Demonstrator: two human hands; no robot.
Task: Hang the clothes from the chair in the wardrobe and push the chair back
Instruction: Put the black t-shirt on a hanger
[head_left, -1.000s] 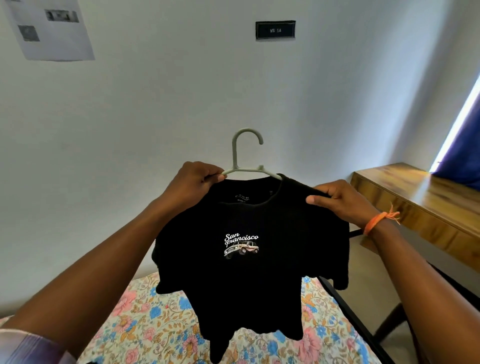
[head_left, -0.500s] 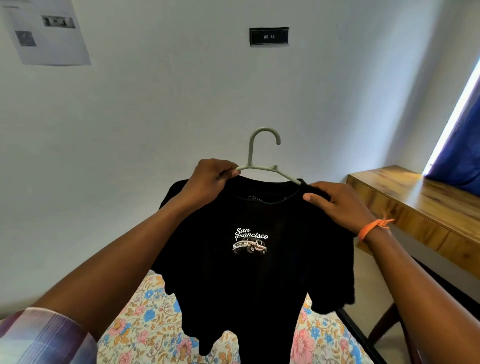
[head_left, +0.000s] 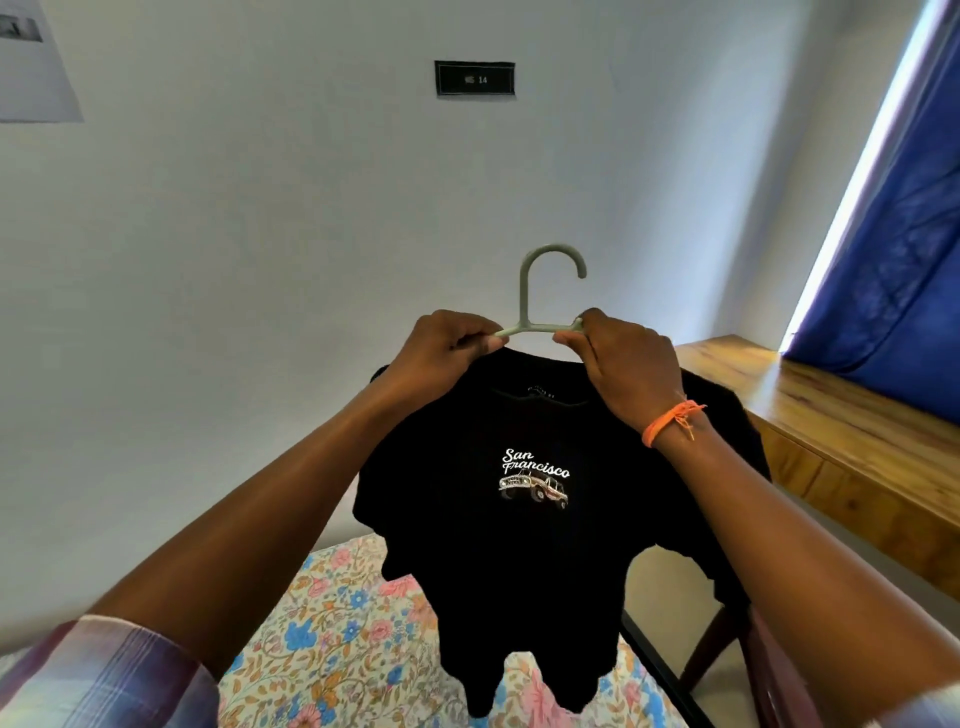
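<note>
Pale blue-white wall fills most of the view, with a small dark nameplate high on it and a printed sheet at the far left. On the right, a blue curtain hangs beside a bright strip of window light, above a wooden desk. Near and low lies a bed with a floral bedsheet; a dark frame edge runs along its right side.

Held up in the middle is a black T-shirt printed "San Francisco" with a small truck. It sits on a pale green plastic hanger whose hook stands free above the collar.

Both hands are close together at the hanger's neck. The left hand pinches the hanger's left arm just beside the stem, and the right hand, with an orange thread bracelet on its wrist, grips the right arm where it enters the collar.

By the look of it, this shirt is seated on its hanger and ready to be carried. No wardrobe shows here, and whether the dark legs at the lower right belong to the chair I cannot tell, so hanging the shirt and pushing the chair back appear not yet done.
</note>
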